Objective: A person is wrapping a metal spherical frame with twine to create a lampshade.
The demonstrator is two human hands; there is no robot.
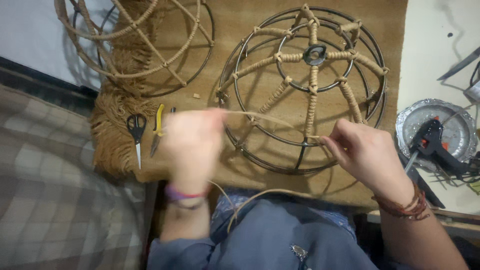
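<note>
A round wire frame (260, 35), partly wrapped in tan cord, lies on a brown mat (230, 25). My right hand (367, 152) pinches a thin tan strand (270, 119) at the frame's near rim. My left hand (192, 142), blurred by motion, holds the same strand farther left and pulls it taut across the frame. The strand's loose end (245, 200) trails down over my lap.
A second wrapped wire frame (135, 40) stands at the back left. Black-handled scissors (136, 131) and yellow-handled pliers (158, 125) lie on a fringed tan piece (112, 130). A black glue gun (432, 145) rests on a silver foil plate (460, 120) at right. A checked cloth (55, 190) covers the left.
</note>
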